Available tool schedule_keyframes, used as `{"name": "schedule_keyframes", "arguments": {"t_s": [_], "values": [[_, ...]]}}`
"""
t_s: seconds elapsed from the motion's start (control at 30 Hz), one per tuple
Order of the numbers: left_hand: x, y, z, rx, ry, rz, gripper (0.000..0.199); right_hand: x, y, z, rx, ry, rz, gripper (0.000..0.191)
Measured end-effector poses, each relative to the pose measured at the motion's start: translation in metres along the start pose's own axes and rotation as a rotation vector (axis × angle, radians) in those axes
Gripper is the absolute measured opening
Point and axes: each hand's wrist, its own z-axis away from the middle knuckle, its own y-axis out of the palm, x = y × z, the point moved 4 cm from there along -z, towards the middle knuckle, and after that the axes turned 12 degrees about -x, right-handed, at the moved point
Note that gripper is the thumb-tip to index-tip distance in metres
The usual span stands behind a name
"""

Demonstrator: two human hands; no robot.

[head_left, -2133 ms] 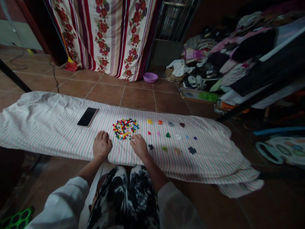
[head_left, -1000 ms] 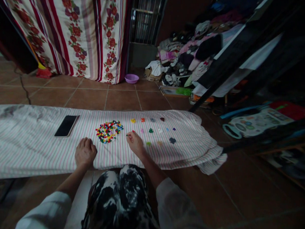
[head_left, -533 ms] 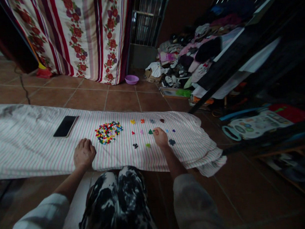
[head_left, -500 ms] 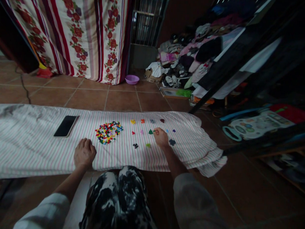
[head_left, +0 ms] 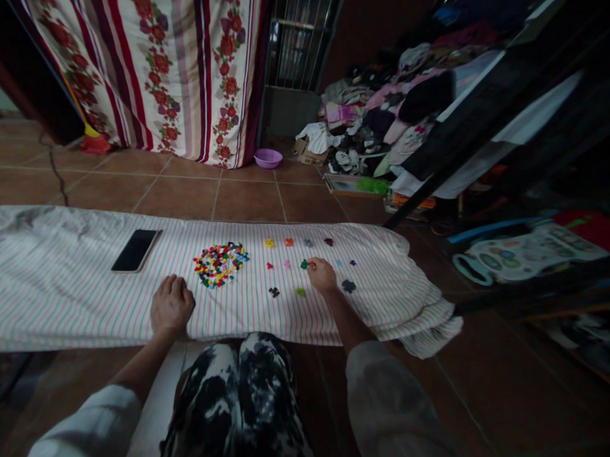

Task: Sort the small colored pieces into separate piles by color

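My right hand [head_left: 321,276] is closed in a pinch at the right edge of a small dark green pile [head_left: 304,264]; whatever its fingertips hold is too small to make out. My left hand [head_left: 171,305] rests on the striped cloth [head_left: 77,290] with its fingers curled together, and its contents, if any, are hidden. Between the phone and the small piles lies a mixed heap of colourful pieces [head_left: 220,263]. Around my right hand are yellow [head_left: 269,243], orange [head_left: 289,242], lime [head_left: 300,292], black [head_left: 274,292] and dark grey [head_left: 348,286] groups.
A phone [head_left: 136,250] lies left of the mixed heap. Beyond the cloth, a purple basin [head_left: 268,158] stands on the tiled floor near a floral curtain [head_left: 194,79]. Clothes [head_left: 381,112] are piled at the back right, and a toy panel [head_left: 526,247] is at the right.
The whole view has shifted slightly. My right hand stays beside the dark green pile with its fingertips together, and my left hand keeps its place on the cloth.
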Motion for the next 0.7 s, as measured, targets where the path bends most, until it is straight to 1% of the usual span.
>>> {"name": "schedule_keyframes", "arguments": {"t_s": [0.17,0.4,0.5,0.57,0.7], "values": [[0.000,0.000,0.000,0.000,0.016,-0.015,0.035,0.001,-0.001,-0.001,-0.008,0.005,-0.026,0.029],[0.001,0.000,0.000,0.008,0.021,-0.034,0.036,-0.001,0.001,-0.002,-0.063,-0.023,-0.091,0.029],[0.002,0.001,0.000,0.004,0.013,-0.021,0.034,-0.003,-0.002,-0.003,-0.112,-0.049,-0.148,0.028],[0.002,0.001,0.000,-0.004,0.012,-0.010,0.034,-0.001,-0.006,-0.002,-0.167,-0.067,-0.180,0.028],[0.002,0.001,0.000,-0.017,0.006,0.002,0.034,0.012,-0.015,0.008,-0.256,-0.123,-0.267,0.029]]}}
